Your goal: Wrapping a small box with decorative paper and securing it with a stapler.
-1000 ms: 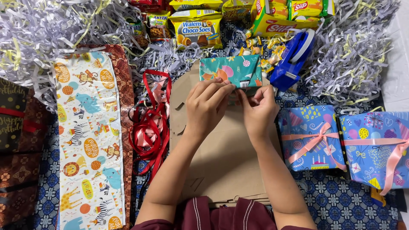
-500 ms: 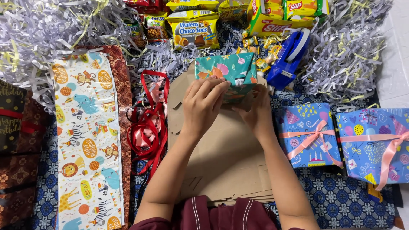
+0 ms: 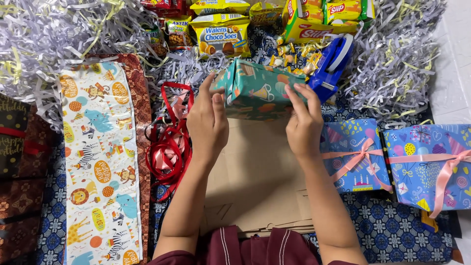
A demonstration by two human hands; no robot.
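**Teal wrapped box lifted between both hands**

A small rectangular box wrapped in teal paper printed with party hats and coloured dots (image 3: 257,91) is held above the far edge of a flat sheet of brown cardboard (image 3: 255,172). The box is tilted, its left end raised slightly toward the camera, so that one long face and a narrow end face are shown. It is grasped at both ends: the left hand (image 3: 208,122) is closed on the left end with the thumb on the near face, and the right hand (image 3: 304,122) is closed on the right end with fingers spread over the top edge.

Compared with the frame half a second earlier, the box has been raised off the cardboard and turned; then it lay flat at the far edge with both hands pressed on its near side. The hands have moved apart to the ends.

A blue tape dispenser (image 3: 333,61) lies just beyond the right hand. A tangle of red ribbon (image 3: 169,142) lies left of the left hand. Two blue wrapped boxes tied with pink ribbon (image 3: 392,157) sit to the right.
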